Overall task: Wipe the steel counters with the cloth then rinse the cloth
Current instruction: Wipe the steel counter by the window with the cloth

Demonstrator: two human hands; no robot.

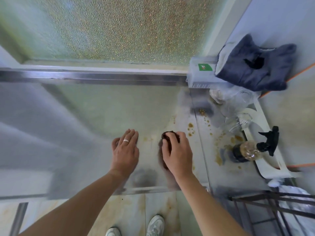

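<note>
Step 1, wiping: right hand (177, 155) fingers curled on dark cloth (167, 136), pressing steel counter (95, 113). Left hand (125, 149) flat, fingers together. Next, probably: brown spills (190, 128) just beyond fingertips.

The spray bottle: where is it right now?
In the head view the spray bottle lies on its side at the right end of the steel counter, right of the right hand and among brown stains.

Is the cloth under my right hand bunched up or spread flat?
Bunched up: the dark cloth sits as a small wad under the right hand pressing it on the counter.
</note>
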